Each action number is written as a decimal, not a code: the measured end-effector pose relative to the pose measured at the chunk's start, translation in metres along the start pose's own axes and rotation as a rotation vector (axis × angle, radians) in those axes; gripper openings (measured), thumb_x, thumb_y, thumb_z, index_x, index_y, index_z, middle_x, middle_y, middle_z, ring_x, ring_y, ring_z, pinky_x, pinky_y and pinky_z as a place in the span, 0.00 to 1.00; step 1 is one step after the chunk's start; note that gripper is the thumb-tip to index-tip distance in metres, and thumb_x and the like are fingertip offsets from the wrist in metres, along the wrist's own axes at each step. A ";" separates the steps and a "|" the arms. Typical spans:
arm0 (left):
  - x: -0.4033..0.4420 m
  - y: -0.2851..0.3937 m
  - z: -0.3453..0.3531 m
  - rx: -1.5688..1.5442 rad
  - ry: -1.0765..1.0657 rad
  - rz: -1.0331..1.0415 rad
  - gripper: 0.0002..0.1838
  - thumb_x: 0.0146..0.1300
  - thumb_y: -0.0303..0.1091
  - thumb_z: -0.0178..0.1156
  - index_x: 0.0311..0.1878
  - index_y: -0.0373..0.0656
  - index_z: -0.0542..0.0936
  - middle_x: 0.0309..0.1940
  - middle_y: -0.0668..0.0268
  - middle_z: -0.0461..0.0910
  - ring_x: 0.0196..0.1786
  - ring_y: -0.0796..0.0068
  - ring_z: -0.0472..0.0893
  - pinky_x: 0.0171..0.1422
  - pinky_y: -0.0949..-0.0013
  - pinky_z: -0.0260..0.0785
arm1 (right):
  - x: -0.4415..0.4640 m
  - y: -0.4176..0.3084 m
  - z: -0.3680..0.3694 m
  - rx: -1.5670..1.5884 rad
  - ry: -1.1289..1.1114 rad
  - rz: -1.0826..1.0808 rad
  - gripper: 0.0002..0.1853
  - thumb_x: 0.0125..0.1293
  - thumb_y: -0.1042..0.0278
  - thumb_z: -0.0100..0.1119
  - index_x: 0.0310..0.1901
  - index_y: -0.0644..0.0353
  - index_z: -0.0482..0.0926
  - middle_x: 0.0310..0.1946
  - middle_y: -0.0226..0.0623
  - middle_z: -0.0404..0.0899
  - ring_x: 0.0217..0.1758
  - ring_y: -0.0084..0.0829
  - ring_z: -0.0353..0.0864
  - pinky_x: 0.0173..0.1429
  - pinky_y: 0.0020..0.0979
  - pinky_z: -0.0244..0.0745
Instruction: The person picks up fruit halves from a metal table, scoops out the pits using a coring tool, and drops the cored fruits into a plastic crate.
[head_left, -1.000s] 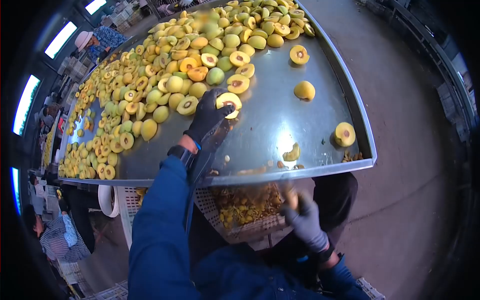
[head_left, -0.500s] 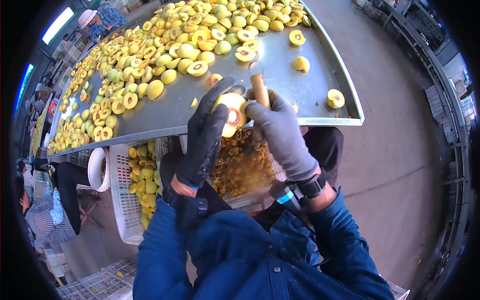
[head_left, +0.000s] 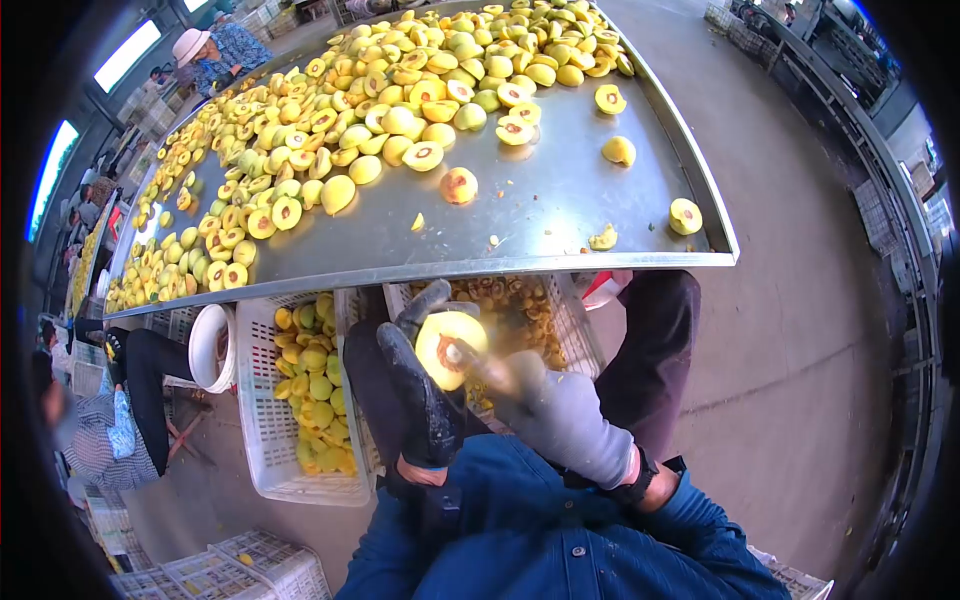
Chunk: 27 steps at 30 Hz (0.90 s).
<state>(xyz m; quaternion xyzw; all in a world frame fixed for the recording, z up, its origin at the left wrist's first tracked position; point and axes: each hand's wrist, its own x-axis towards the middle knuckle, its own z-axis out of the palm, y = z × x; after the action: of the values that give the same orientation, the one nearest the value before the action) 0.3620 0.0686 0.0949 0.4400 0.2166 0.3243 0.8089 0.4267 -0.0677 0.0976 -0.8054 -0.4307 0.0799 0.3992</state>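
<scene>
My left hand, in a dark glove, is closed around a halved yellow peach, its cut face and reddish centre turned up. My right hand, in a grey glove, grips a wooden-handled pitting tool. Motion blurs the tool and the fingers; its tip meets the middle of the peach half, where a pale spot shows. Both hands are over my lap, in front of the metal table. Below them, a crate contains pits and scraps.
Many peach halves are heaped on the table, with a few single ones near its right side. A white crate of peach halves stands at left, beside a white bucket. Other people sit along the left, one in a pink hat.
Both hands have come down from the table edge towards my lap, with the peach half and tool still held. The tool's tip has swung from pointing upward to the fruit's centre.
</scene>
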 end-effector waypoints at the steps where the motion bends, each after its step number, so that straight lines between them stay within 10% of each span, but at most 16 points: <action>1: -0.003 0.001 0.000 0.038 -0.019 0.018 0.37 0.75 0.63 0.34 0.60 0.35 0.71 0.47 0.56 0.80 0.48 0.66 0.79 0.58 0.64 0.72 | 0.000 -0.004 -0.002 -0.014 0.008 -0.011 0.14 0.60 0.59 0.66 0.42 0.53 0.73 0.23 0.41 0.78 0.25 0.45 0.82 0.26 0.43 0.74; 8: -0.007 0.003 0.006 0.096 0.018 0.000 0.37 0.75 0.63 0.32 0.57 0.35 0.73 0.47 0.56 0.80 0.49 0.66 0.79 0.60 0.64 0.70 | 0.001 -0.002 0.000 -0.287 0.115 -0.116 0.38 0.54 0.72 0.65 0.67 0.31 0.68 0.29 0.27 0.75 0.24 0.33 0.79 0.24 0.34 0.75; 11: -0.008 0.001 0.009 0.102 0.035 0.013 0.36 0.76 0.62 0.31 0.56 0.35 0.74 0.47 0.57 0.80 0.49 0.67 0.79 0.61 0.64 0.69 | 0.002 -0.006 -0.003 -0.174 0.137 -0.158 0.16 0.61 0.59 0.64 0.50 0.48 0.75 0.26 0.34 0.75 0.22 0.36 0.78 0.22 0.37 0.72; 14: -0.010 0.000 0.009 0.130 0.022 0.039 0.34 0.76 0.61 0.33 0.57 0.37 0.74 0.45 0.56 0.81 0.47 0.66 0.80 0.56 0.64 0.74 | 0.000 -0.004 -0.005 -0.174 0.020 -0.200 0.39 0.55 0.74 0.63 0.68 0.30 0.67 0.27 0.28 0.73 0.23 0.33 0.78 0.22 0.35 0.71; 23: -0.010 0.006 0.011 0.391 0.063 0.098 0.33 0.77 0.59 0.33 0.52 0.37 0.76 0.42 0.59 0.81 0.45 0.68 0.80 0.55 0.66 0.73 | -0.001 0.006 0.000 -0.386 -0.113 -0.162 0.37 0.61 0.74 0.57 0.70 0.28 0.64 0.25 0.30 0.72 0.22 0.33 0.78 0.21 0.34 0.69; 27: -0.008 0.003 0.011 0.490 0.081 0.140 0.34 0.77 0.59 0.32 0.50 0.37 0.77 0.41 0.60 0.81 0.44 0.68 0.79 0.54 0.66 0.73 | 0.000 0.005 -0.001 -0.343 -0.146 -0.101 0.21 0.64 0.70 0.55 0.58 0.39 0.73 0.25 0.32 0.75 0.24 0.38 0.81 0.23 0.38 0.71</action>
<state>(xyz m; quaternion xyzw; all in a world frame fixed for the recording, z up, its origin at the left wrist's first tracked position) 0.3626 0.0584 0.1040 0.6236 0.2901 0.3349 0.6441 0.4302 -0.0701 0.0942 -0.8311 -0.5057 0.0437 0.2274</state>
